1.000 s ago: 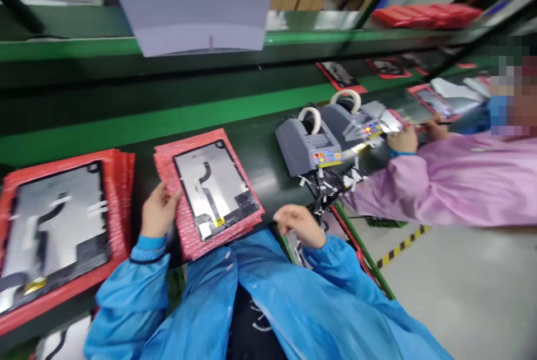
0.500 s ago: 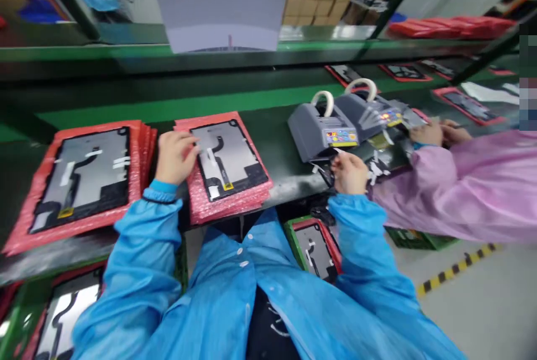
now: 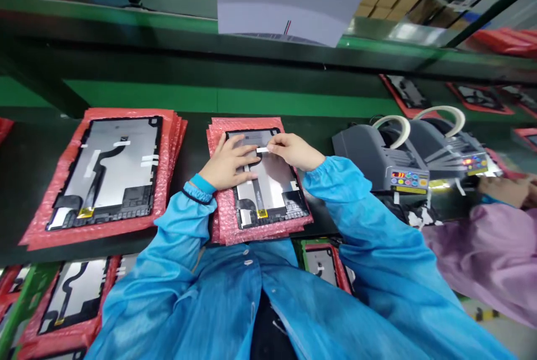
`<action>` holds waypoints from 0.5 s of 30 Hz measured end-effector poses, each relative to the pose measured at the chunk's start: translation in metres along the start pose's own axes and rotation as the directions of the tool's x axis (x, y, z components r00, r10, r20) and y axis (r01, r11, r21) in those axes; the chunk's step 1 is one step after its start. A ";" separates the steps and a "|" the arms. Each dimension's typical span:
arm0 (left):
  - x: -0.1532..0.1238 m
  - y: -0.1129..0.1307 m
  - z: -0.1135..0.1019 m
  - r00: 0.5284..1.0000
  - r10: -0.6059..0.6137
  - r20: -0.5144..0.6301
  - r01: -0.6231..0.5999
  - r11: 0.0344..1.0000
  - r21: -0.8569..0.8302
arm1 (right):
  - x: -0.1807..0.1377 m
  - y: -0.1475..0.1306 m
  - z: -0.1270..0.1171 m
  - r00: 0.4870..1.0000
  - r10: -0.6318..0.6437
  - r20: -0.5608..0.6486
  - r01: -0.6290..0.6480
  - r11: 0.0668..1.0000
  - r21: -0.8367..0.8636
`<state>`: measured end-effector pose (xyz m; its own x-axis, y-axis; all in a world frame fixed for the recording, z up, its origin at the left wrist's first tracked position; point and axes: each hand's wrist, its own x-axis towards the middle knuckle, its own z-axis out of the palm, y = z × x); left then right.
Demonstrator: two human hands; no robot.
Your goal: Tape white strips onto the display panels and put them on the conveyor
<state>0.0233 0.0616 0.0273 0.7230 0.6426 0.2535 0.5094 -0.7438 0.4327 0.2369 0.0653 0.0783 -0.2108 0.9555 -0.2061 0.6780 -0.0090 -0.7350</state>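
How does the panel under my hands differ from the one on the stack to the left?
The centre panel has both hands on it: the left hand lies flat, the right hand pinches a white tape strip. The left panel lies untouched, looks larger, and carries several white strips. Both lie on red bubble wrap.

A white tape strip (image 3: 262, 150) is showing between both hands, over a silver-and-black panel (image 3: 268, 181) lying on red bubble wrap (image 3: 218, 220); blue sleeves (image 3: 184, 220) are trailing behind them.
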 end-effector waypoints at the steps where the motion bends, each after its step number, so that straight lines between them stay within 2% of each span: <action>1: 0.000 0.000 0.000 1.000 -0.001 0.001 0.001 1.000 0.000 | 0.003 -0.002 0.002 1.000 0.005 0.004 -0.005 0.999 -0.052; 7: -0.001 0.000 0.001 1.000 -0.002 0.002 0.002 1.000 0.000 | 0.011 -0.009 0.006 0.999 0.010 0.033 0.002 0.943 -0.332; 15: -0.001 0.002 0.001 1.000 -0.001 -0.004 0.001 1.000 0.015 | 0.013 -0.021 0.011 0.998 0.044 0.049 -0.006 0.799 -0.601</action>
<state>0.0240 0.0596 0.0273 0.7207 0.6440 0.2568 0.5172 -0.7461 0.4194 0.2128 0.0744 0.0840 -0.2152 0.9385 -0.2700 0.9662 0.1645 -0.1983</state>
